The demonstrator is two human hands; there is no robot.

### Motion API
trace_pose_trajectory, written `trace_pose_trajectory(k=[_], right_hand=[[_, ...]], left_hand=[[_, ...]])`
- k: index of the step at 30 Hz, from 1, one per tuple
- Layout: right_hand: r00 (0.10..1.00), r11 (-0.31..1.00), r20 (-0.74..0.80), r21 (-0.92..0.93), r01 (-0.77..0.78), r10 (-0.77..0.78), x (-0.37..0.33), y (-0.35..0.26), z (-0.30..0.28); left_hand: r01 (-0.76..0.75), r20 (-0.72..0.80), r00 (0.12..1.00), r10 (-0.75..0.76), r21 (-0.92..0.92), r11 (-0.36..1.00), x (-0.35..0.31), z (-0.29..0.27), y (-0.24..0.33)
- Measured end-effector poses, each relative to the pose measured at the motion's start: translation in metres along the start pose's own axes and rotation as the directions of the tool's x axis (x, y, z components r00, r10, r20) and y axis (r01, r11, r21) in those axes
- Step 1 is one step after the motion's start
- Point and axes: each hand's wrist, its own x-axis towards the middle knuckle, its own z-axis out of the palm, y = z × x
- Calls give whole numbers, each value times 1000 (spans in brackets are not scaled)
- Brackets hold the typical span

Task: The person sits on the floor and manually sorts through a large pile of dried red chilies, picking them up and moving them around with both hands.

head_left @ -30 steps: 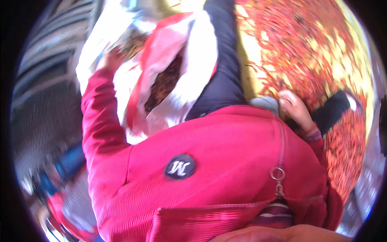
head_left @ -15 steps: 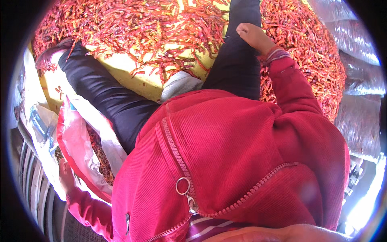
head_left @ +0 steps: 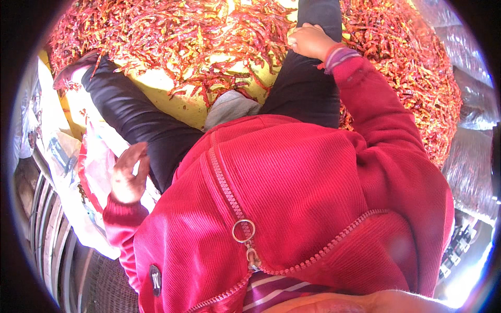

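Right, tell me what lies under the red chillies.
A yellow surface shows through gaps among the red chillies and between the legs. Where the chillies lie thick, they cover whatever is beneath, so I can't tell if the yellow continues.

I note dried chillies (head_left: 172,36) ahead of the left hand (head_left: 130,175) and around the right hand (head_left: 310,41): red, flecked orange. The sheet (head_left: 185,108) beneath is yellow. The sack (head_left: 78,208) beside the left hand is white with red edging. Trousers (head_left: 300,88) under the right hand: near-black. Cloth (head_left: 229,108) between the hands: grey. Jacket (head_left: 292,177): crimson, finely ribbed; right cuff (head_left: 342,56) banded purple and pink. Shirt (head_left: 276,289) behind both hands: purple, white-striped.
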Motion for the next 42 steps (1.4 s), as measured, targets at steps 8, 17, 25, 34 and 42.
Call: trace_pose_trajectory(k=[8,17,25,34,42], right_hand=[[929,622,-359,708,334,-90,-46,-65,-20],[838,597,-481,602,530,-259,-28,-148,-20],[967,321,-133,926,199,-217,-7,-149,-13],[947,-137,35,987,-83,-321,-9,-152,-20],[942,188,-279,931,313,-185,-11,-162,-16]], left_hand=[[-29,221,960,171,-528,849,92,77,36],[395,402,910,-100,-915,-86,117,115,21],[380,393,913,-112,-917,-124,112,122,2],[488,491,869,-59,-834,256,103,134,6],[589,505,792,-343,-779,214,108,131,13]])
